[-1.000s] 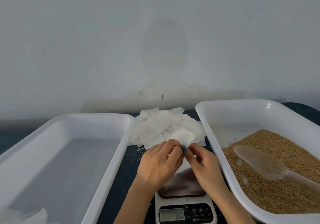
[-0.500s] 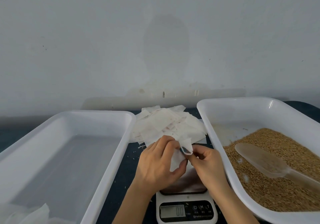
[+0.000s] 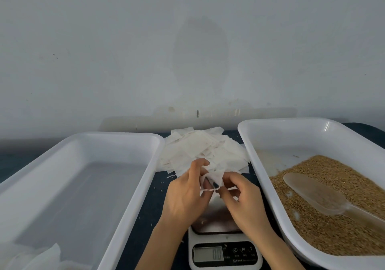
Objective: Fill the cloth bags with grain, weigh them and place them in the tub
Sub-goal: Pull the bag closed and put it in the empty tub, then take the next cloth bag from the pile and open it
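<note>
Above the scale [image 3: 223, 249], my left hand [image 3: 185, 194] and my right hand [image 3: 241, 198] both pinch one small white cloth bag [image 3: 216, 178] and hold it between them. A pile of empty cloth bags [image 3: 198, 150] lies just behind, at the back of the table. The white tub [image 3: 133, 178] on the left holds a filled bag [image 3: 45, 257] at its near corner. On the right, a white tray [image 3: 256, 144] holds brown grain [image 3: 333, 217] with a translucent scoop [image 3: 316, 194] lying on it.
The scale's display reads zero and its steel platform is bare under my hands. A few loose grains lie on the dark table [image 3: 154, 211] between tub and scale. A pale wall stands close behind.
Both hands have drawn the bag off the pile toward me and a little upward; my fingers now spread its edge.
</note>
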The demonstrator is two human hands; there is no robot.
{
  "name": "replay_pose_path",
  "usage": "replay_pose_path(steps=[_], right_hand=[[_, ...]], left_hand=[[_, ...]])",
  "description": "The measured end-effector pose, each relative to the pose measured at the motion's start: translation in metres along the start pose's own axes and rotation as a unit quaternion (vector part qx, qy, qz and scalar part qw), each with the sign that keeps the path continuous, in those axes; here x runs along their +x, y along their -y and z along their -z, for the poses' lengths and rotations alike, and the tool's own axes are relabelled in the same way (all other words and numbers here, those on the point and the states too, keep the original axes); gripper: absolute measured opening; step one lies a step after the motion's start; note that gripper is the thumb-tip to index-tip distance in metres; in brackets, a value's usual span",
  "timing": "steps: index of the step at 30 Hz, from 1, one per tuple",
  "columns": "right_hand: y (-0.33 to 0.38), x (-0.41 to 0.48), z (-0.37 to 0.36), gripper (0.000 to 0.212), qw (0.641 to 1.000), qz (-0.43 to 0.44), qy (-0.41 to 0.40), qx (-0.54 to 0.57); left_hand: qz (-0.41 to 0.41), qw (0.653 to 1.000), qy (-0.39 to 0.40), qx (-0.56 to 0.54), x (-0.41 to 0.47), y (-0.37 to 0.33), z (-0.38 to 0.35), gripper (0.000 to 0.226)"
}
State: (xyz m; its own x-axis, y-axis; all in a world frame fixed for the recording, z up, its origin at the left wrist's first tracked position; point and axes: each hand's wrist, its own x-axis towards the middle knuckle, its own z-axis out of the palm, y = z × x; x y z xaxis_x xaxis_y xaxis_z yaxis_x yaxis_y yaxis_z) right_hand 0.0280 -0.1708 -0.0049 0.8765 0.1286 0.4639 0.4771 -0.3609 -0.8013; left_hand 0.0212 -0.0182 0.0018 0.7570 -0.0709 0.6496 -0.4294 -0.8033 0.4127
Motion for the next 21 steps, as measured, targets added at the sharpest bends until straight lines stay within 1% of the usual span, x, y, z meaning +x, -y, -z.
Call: replay_pose_path(steps=[2, 3, 6, 8, 10, 14, 16, 18, 21], right_hand=[[0.0, -0.001, -0.002, 0.022, 0.999, 0.025, -0.005, -0.022], [-0.001, -0.002, -0.003, 0.025, 0.999, 0.027, -0.012, -0.026], [-0.002, -0.002, -0.002, 0.036, 1.0, -0.004, -0.031, -0.002], [-0.002, -0.002, -0.002, 0.032, 0.999, -0.01, -0.049, 0.017], [-0.001, -0.001, -0.001, 0.023, 0.998, 0.005, -0.056, 0.027], [0.004, 0.0, -0.001, 0.005, 0.997, 0.002, -0.017, 0.077], [0.005, -0.001, -0.001, 0.015, 0.997, 0.001, 0.002, 0.08], [0.004, -0.001, -0.001, 0.008, 0.998, 0.003, 0.009, 0.069], [0.003, -0.001, -0.001, 0.013, 0.999, 0.023, 0.013, 0.039]], left_hand=[[-0.016, 1.0, -0.013, 0.021, 0.0, -0.002, 0.002, 0.042], [-0.026, 0.999, -0.021, 0.028, 0.001, -0.003, 0.002, 0.039], [-0.079, 0.994, -0.054, 0.058, 0.002, -0.004, 0.003, 0.029], [-0.12, 0.987, -0.071, 0.081, 0.001, -0.005, 0.003, 0.028], [-0.14, 0.986, -0.054, 0.078, -0.001, -0.006, 0.003, 0.036], [-0.135, 0.986, -0.009, 0.098, -0.001, -0.001, 0.004, 0.067], [-0.13, 0.986, 0.006, 0.101, 0.002, 0.001, 0.005, 0.074], [-0.128, 0.987, 0.014, 0.092, 0.003, 0.002, 0.004, 0.069], [-0.099, 0.993, 0.006, 0.061, 0.002, 0.004, 0.003, 0.058]])
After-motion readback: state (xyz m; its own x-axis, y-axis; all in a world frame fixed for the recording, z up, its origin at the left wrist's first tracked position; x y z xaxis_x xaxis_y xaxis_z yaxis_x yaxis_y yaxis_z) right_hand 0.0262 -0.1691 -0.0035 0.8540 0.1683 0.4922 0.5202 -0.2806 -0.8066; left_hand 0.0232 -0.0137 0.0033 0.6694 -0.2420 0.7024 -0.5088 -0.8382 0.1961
